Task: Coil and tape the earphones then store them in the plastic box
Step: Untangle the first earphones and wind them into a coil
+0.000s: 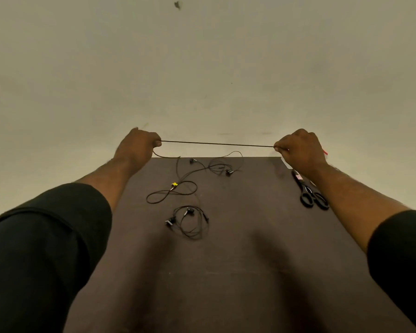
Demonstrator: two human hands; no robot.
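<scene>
A black earphone cable (216, 143) is stretched taut between my two hands above the far edge of the dark table (250, 236). My left hand (137, 146) pinches one end and my right hand (298, 147) pinches the other. The rest of that cable trails down from my left hand onto the table, with a yellow tag (174, 184) on a loop and two earbuds (228, 172) near the far edge. A second pair of black earphones (190, 222) lies loosely coiled at the table's middle. No plastic box is in view.
Black-handled scissors (310, 191) lie at the table's right, under my right forearm. Something red (325, 152) pokes out behind my right hand. A plain pale wall rises beyond the table's far edge.
</scene>
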